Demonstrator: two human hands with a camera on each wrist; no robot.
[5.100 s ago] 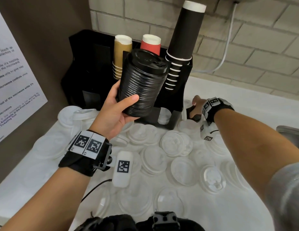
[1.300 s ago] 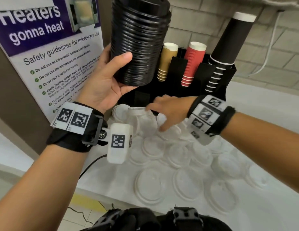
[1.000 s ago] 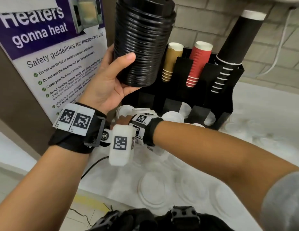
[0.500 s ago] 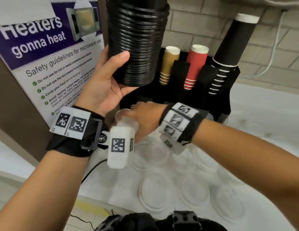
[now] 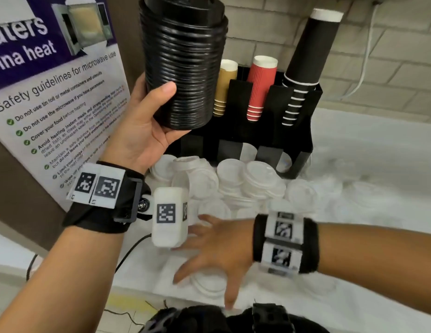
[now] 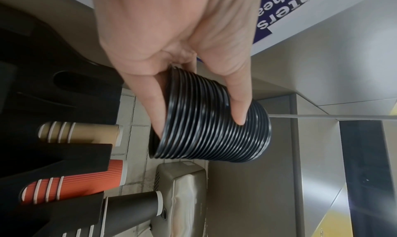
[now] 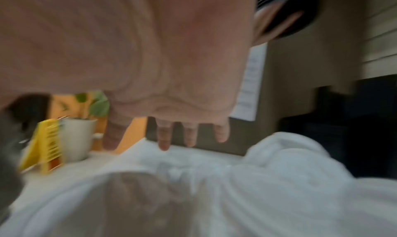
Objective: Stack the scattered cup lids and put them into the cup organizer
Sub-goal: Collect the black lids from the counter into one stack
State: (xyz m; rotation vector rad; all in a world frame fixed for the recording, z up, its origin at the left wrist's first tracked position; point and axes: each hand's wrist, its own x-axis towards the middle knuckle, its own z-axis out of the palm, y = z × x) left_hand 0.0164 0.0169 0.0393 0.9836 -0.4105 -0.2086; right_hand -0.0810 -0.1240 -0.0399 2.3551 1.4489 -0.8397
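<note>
Black lids, 1 tall stack [image 5: 183, 66], sit gripped in her raised left hand [image 5: 147, 131]; right hand [image 5: 214, 248] spreads over near clear lids [image 5: 207, 282]; tilted, that stack could topple

We hold our left hand [image 5: 147, 126] raised, palm toward us, thumb and fingers curled round the stack of black lids [image 5: 183, 63]. Our right hand [image 5: 214, 253] reaches across low in front of us, palm down, fingers straight and spread; it is blurred in both views.
</note>
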